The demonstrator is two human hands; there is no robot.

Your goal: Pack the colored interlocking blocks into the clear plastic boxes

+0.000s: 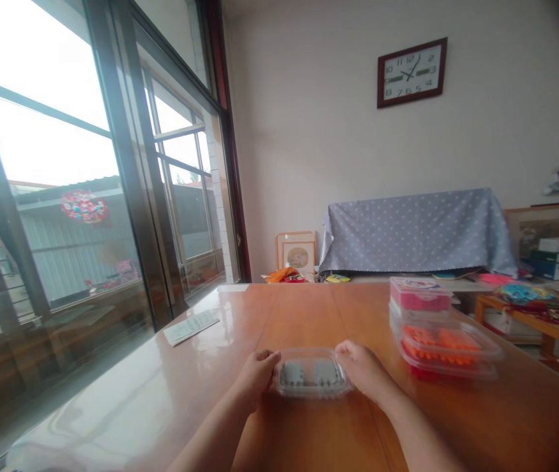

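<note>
A clear plastic container (312, 373) with grey pieces inside is at the middle of the wooden table (303, 314). My left hand (259, 375) grips its left edge, fingers closed round the rim. On the other side my right hand (362, 367) pinches the upper right corner of the container. The container looks slightly blurred, and whether it rests on the tabletop or is just above it I cannot tell.
Stacked clear containers with orange and red pieces (449, 347) stand on the right, a pink-lidded box (419, 294) behind them. A printed card (191, 328) lies at the left edge. Beyond the table is a cloth-covered object (411, 233).
</note>
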